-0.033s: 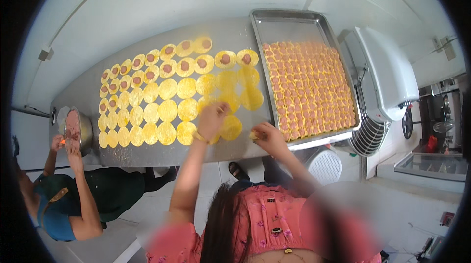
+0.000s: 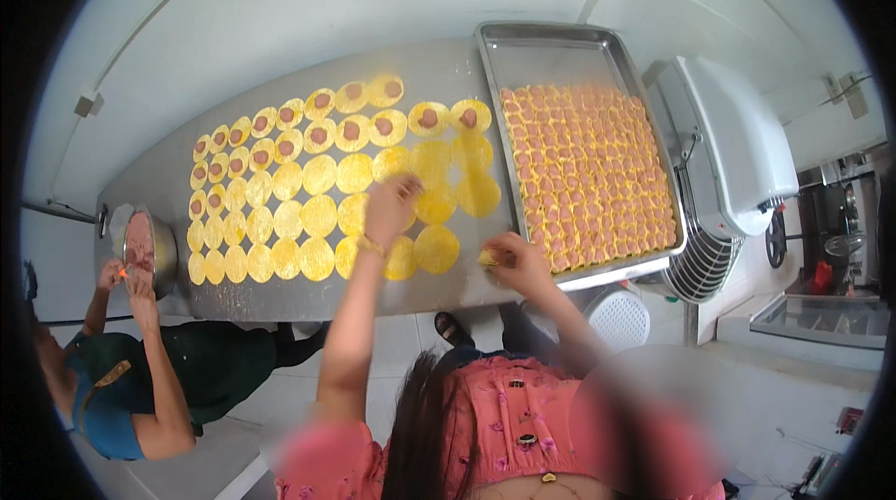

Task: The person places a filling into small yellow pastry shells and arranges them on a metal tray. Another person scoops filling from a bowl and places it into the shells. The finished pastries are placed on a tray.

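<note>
Over the rows of round yellow dumpling wrappers, my left hand hovers with its fingers loosely bent and a little apart; nothing shows in them. Its wrist and forearm cover some wrappers in the nearer rows. Many wrappers in the farther rows carry a dab of pink meat filling. Close to the tray's near left corner, my right hand pinches a small yellow dumpling, partly hidden by the fingers. The metal tray holds tight rows of open-topped dumplings.
At the left, a co-worker's hands work at a metal bowl of pink filling. Beyond the tray's right side stands a white machine. Below the steel table's near edge is a round white perforated stool.
My left hand has moved a little left and away from me over the wrappers. My right hand has shifted slightly and still pinches the dumpling.
</note>
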Available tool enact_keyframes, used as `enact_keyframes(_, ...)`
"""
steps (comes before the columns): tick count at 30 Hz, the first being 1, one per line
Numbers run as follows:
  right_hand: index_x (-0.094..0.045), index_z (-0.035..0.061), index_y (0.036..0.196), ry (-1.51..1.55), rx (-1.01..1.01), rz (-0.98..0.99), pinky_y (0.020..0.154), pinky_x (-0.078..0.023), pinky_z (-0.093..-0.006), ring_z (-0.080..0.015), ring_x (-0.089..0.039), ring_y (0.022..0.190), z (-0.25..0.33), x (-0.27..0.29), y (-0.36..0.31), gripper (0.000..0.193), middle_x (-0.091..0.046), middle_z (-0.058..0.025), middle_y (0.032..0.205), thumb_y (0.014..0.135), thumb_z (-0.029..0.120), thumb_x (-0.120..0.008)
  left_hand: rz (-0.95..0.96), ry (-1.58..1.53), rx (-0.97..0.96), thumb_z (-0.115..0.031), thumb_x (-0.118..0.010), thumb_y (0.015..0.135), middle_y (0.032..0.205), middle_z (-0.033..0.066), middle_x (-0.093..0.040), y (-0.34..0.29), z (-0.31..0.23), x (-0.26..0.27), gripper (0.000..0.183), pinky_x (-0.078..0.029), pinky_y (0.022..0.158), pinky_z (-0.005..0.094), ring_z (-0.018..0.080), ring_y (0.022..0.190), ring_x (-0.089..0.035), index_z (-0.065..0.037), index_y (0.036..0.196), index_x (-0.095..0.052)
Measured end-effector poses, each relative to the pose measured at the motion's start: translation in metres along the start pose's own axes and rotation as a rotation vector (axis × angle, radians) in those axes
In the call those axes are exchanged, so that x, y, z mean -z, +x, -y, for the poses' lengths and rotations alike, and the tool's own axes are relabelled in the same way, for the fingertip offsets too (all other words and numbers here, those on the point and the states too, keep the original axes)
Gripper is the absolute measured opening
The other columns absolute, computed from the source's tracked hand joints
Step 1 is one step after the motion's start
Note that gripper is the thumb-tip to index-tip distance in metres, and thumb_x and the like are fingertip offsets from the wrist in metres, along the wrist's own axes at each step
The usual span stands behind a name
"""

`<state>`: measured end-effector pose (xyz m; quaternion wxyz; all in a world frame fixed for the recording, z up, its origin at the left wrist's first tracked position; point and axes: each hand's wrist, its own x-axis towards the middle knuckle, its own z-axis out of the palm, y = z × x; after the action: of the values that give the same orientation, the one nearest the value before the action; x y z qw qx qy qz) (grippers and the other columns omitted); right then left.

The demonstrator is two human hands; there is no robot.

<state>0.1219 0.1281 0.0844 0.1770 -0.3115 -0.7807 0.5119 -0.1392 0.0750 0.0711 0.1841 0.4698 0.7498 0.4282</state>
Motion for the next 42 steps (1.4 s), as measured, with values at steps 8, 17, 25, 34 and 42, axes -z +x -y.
enact_keyframes(8, -0.062, 0.0119, 0.114, -0.014, -0.057, -0.238, 0.073, -0.05, -0.0302, -0.0132, -0.058, 0.091, -0.017, 0.221, 0.12, 0.05, -0.06, -0.0029, 0.105, 0.067, -0.004, -0.066, 0.015, 0.866, 0.36, -0.028, -0.063, 0.078, 0.105, 0.0143, -0.065, 0.223, 0.06, 0.046, 0.029, -0.049, 0.082, 0.0433, 0.0341, 0.099, -0.061, -0.012, 0.101, -0.066)
enact_keyframes(17, -0.066, 0.0079, 0.099, -0.574, -0.046, -0.239, 0.074, -0.049, -0.0361, -0.0289, -0.062, 0.083, -0.129, 0.356, 0.277, 0.036, -0.065, -0.0125, 0.091, 0.063, 0.001, -0.064, 0.021, 0.834, 0.63, -0.029, -0.073, 0.068, 0.11, 0.0142, -0.063, 0.248, 0.062, 0.019, 0.048, -0.048, 0.086, 0.04, 0.0302, 0.104, -0.06, -0.01, 0.111, -0.061)
enact_keyframes(25, -0.067, 0.0067, 0.088, -0.907, 0.018, 0.076, 0.071, -0.05, -0.0369, -0.0305, -0.063, 0.08, -0.19, 0.382, 0.298, 0.027, -0.066, -0.0138, 0.083, 0.063, -0.001, -0.059, 0.011, 0.808, 0.619, -0.02, -0.068, 0.07, 0.107, 0.0193, -0.063, 0.258, 0.097, 0.018, 0.041, -0.049, 0.084, 0.0382, 0.0324, 0.099, -0.061, -0.005, 0.108, -0.061)
enact_keyframes(34, -0.07, 0.0066, 0.093, -0.671, -0.045, 0.208, 0.072, -0.051, -0.0355, -0.0284, -0.065, 0.079, -0.182, 0.387, 0.285, 0.029, -0.068, -0.0148, 0.083, 0.066, 0.005, -0.061, -0.207, -0.445, 0.734, -0.018, -0.056, 0.079, 0.082, 0.0058, -0.057, 0.269, 0.15, 0.025, 0.017, -0.05, 0.075, 0.0342, 0.024, 0.082, -0.06, -0.004, 0.09, -0.057)
enact_keyframes(42, -0.07, 0.0074, 0.098, -0.572, -0.202, 0.156, 0.077, -0.05, -0.0352, -0.0285, -0.065, 0.083, -0.184, 0.39, 0.286, 0.03, -0.068, -0.0164, 0.09, 0.068, 0.009, -0.064, -0.346, -0.882, 0.695, -0.018, -0.042, 0.086, 0.111, 0.015, -0.055, 0.263, 0.125, 0.004, 0.03, -0.047, 0.093, 0.0398, 0.0281, 0.104, -0.056, 0.003, 0.106, -0.049)
